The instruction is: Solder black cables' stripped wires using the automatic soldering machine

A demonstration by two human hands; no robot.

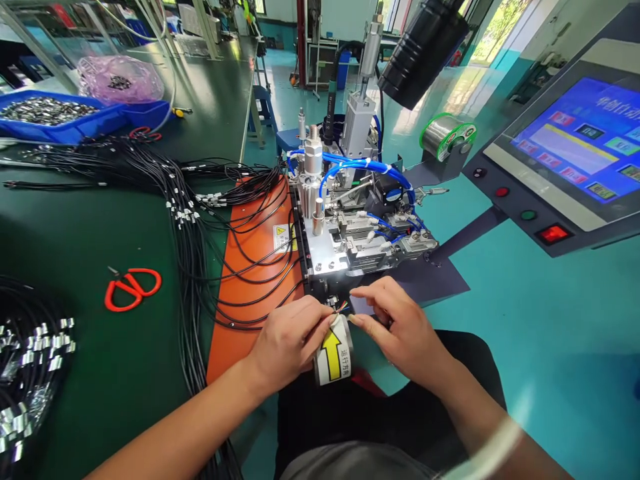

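Observation:
My left hand (293, 333) pinches the end of a black cable between thumb and forefinger. Thin coloured wires (343, 307) fan out from its tip, just in front of the machine. To the right of them is my right hand (403, 327), its thumb and forefinger apart and nothing visible between them; the other fingers are curled. Right below the fingertips sits a round part with a white label and yellow arrow (331, 357). Beyond both hands stands the metal soldering machine (325, 250) with blue air tubes (365, 163).
Black cables (190, 280) with metal connectors lie across the green table (135, 373) and orange plate (260, 267). Red-handled scissors (133, 290) lie left, behind them a blue tray (60, 127) of metal parts. A solder spool (445, 137) and control screen (575, 147) stand right.

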